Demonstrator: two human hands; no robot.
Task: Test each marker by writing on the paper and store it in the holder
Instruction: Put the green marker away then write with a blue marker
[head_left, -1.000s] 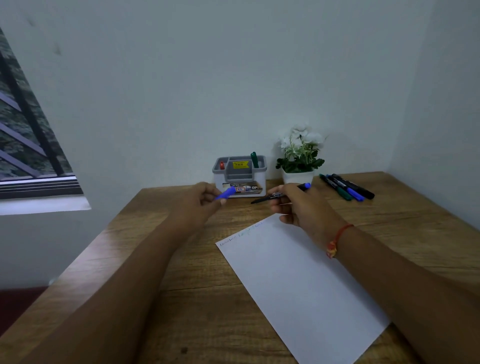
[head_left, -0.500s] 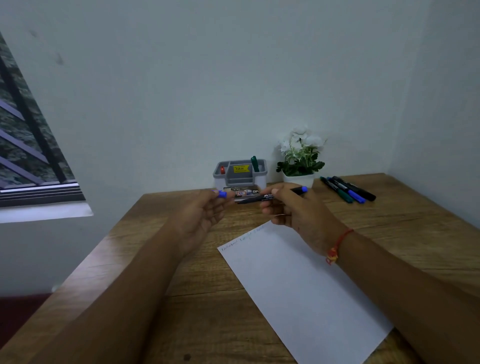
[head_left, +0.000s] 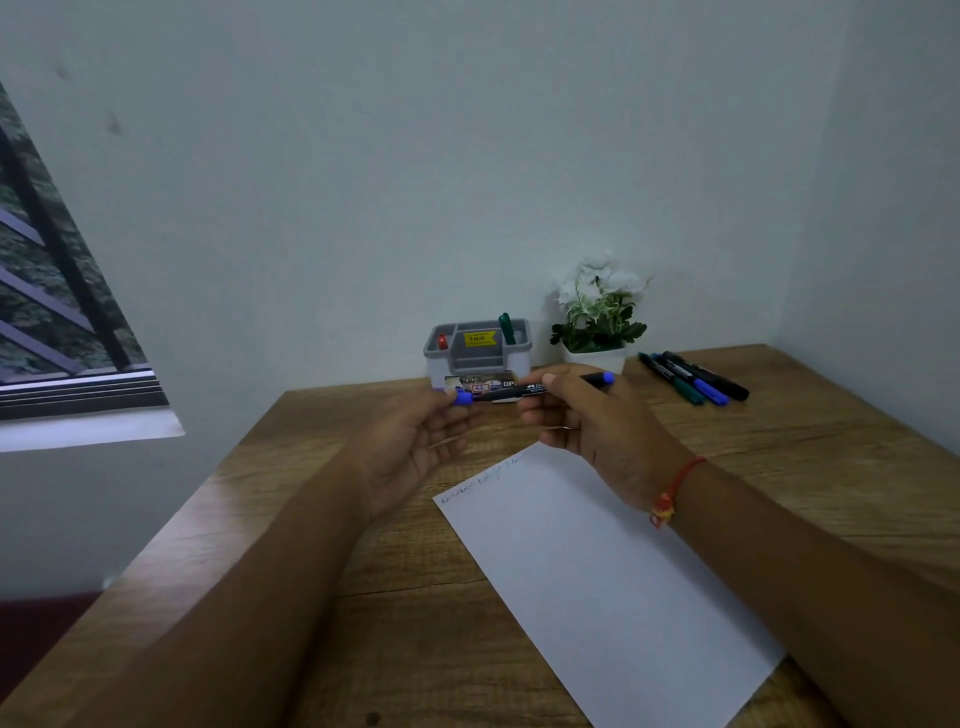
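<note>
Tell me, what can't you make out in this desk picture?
Head view:
Writing on the paper: too small and faint to read.
Whether the cap is fully on the blue marker: left hand partly covers the joint.
Label on the holder: partly behind right hand and marker.
Red marker, green marker: only tops clear the holder's walls.

Left hand (head_left: 415, 444) pinching, right hand (head_left: 597, 428) gripping, both raised close
</note>
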